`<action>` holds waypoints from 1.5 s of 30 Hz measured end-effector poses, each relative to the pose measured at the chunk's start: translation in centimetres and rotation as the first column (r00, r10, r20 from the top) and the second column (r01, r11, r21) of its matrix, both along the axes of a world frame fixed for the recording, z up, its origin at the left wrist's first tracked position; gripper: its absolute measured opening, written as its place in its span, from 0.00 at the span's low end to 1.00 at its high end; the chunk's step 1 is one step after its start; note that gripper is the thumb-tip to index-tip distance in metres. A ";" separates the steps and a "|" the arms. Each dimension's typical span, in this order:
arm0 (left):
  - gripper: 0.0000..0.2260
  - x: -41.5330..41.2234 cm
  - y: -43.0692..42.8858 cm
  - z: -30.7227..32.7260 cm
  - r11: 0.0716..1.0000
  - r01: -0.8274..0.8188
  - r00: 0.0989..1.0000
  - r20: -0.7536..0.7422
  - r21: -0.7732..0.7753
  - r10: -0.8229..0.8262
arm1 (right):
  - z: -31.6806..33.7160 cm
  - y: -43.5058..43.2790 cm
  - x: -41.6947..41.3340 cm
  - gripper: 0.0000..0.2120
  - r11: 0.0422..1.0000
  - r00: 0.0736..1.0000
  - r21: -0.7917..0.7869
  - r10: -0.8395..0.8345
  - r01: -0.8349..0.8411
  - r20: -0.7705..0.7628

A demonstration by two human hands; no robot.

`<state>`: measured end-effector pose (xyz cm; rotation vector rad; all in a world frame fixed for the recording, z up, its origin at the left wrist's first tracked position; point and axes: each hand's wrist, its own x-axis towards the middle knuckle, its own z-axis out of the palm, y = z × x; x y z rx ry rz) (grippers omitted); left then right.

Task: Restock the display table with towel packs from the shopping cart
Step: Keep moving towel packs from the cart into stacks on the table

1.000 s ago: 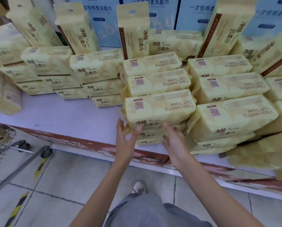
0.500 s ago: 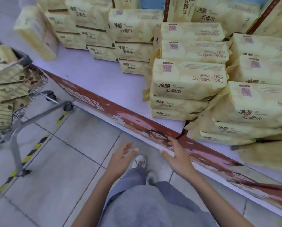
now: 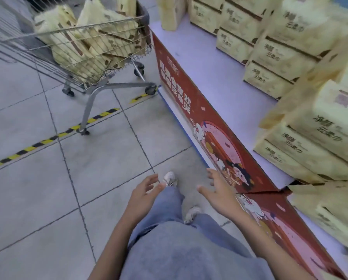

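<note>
1. The left hand and right hand hang in the lower middle of the frame. The fingers of both are spread and loosely straight and hold nothing.
2. The shopping cart stands at the upper left, well apart from both hands. Cream towel packs are heaped inside it, some sticking up above the rim.
3. The display table runs down the right side, with a bare lavender strip along its near edge. Stacked packs stand further in, blurred.
4. A red banner with cartoon figures covers the table's front, just beside the right hand.
5. Between the hands and the cart lie grey floor tiles, crossed by yellow-and-black tape. The cart's near wheel leg rests on it.
6. Grey trousers and two pale shoes show beneath the hands.
</note>
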<state>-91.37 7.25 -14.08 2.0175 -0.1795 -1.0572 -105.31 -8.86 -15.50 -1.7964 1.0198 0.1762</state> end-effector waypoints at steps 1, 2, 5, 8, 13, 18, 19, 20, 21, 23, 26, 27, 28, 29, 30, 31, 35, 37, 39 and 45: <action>0.14 0.6 0.6 -0.1 0.999 -0.039 0.999 0.001 0.003 0.039 | 0.1 -0.1 1.5 0.32 0.999 0.999 0.001 0.047 -0.047 0.011; 0.14 1.2 1.1 -0.3 0.997 -0.078 0.997 0.001 0.006 0.078 | 0.2 -0.3 3.1 0.32 0.996 0.996 -0.002 0.091 -0.091 0.020; 0.15 3.6 2.2 -0.6 0.985 -0.172 0.985 -0.003 0.016 0.172 | 0.4 -0.7 7.9 0.30 0.983 0.982 -0.041 0.184 -0.182 0.052; 0.17 6.9 2.7 -0.9 0.977 -0.212 0.977 0.000 0.021 0.212 | 0.4 -1.2 12.9 0.29 0.968 0.965 -0.059 0.250 -0.246 0.075; 0.18 14.4 1.9 -1.1 0.974 -0.228 0.973 0.022 -0.009 0.228 | 0.2 -2.1 20.9 0.28 0.955 0.951 -0.075 0.294 -0.288 0.094; 0.18 22.0 -0.2 -0.7 0.981 -0.189 0.980 0.055 -0.034 0.191 | 0.2 -3.0 26.4 0.28 0.961 0.956 -0.056 0.275 -0.270 0.101; 0.18 23.5 -0.7 -0.5 0.983 -0.180 0.982 0.059 -0.038 0.182 | 0.2 -3.2 27.4 0.28 0.961 0.956 -0.049 0.275 -0.271 0.099; 0.19 24.9 -1.2 -0.4 0.984 -0.170 0.983 0.064 -0.047 0.173 | 0.1 -3.5 28.3 0.28 0.961 0.957 -0.045 0.275 -0.272 0.095; 0.19 26.6 -1.7 -0.3 0.985 -0.165 0.983 0.068 -0.057 0.169 | 0.0 -3.9 29.3 0.28 0.962 0.957 -0.044 0.274 -0.271 0.091; 0.20 29.3 -2.9 -0.1 0.984 -0.163 0.983 0.074 -0.068 0.167 | -0.2 -4.8 30.8 0.29 0.964 0.960 -0.042 0.267 -0.264 0.079; 0.21 33.6 -4.7 -0.2 0.981 -0.177 0.980 0.079 -0.074 0.183 | -0.9 -6.7 34.0 0.28 0.961 0.959 -0.038 0.276 -0.274 0.058; 0.21 35.0 -5.4 -0.3 0.979 -0.188 0.978 0.082 -0.076 0.194 | -1.2 -7.3 35.3 0.28 0.959 0.958 -0.032 0.282 -0.280 0.059; 0.21 36.4 -6.0 -0.4 0.977 -0.201 0.975 0.084 -0.076 0.208 | -1.4 -8.1 36.8 0.28 0.959 0.957 -0.027 0.284 -0.283 0.062; 0.21 37.7 -6.6 -0.5 0.974 -0.215 0.971 0.086 -0.075 0.221 | -1.6 -8.8 38.4 0.28 0.958 0.957 -0.027 0.285 -0.284 0.062; 0.21 39.0 -7.2 -0.5 0.970 -0.232 0.968 0.084 -0.071 0.237 | -1.7 -9.5 40.1 0.28 0.958 0.956 -0.029 0.288 -0.286 0.060; 0.21 40.3 -7.7 -0.5 0.965 -0.253 0.963 0.079 -0.066 0.258 | -1.7 -10.2 41.8 0.28 0.956 0.954 -0.027 0.293 -0.292 0.060; 0.19 44.5 -9.0 0.0 0.927 -0.370 0.926 0.053 -0.054 0.373 | -0.7 -12.9 49.0 0.27 0.938 0.935 -0.019 0.346 -0.345 0.084; 0.18 46.1 -9.3 0.0 0.901 -0.429 0.900 0.055 -0.058 0.432 | -0.2 -14.1 52.8 0.27 0.921 0.914 -0.029 0.389 -0.388 0.116; 0.16 47.5 -9.5 -0.1 0.869 -0.491 0.868 0.051 -0.054 0.494 | 0.2 -15.2 56.5 0.27 0.898 0.890 -0.045 0.440 -0.437 0.118; 0.12 52.4 -10.7 -0.5 0.787 -0.613 0.787 0.042 -0.061 0.616 | 1.0 -17.3 65.2 0.25 0.861 0.847 -0.052 0.508 -0.506 0.156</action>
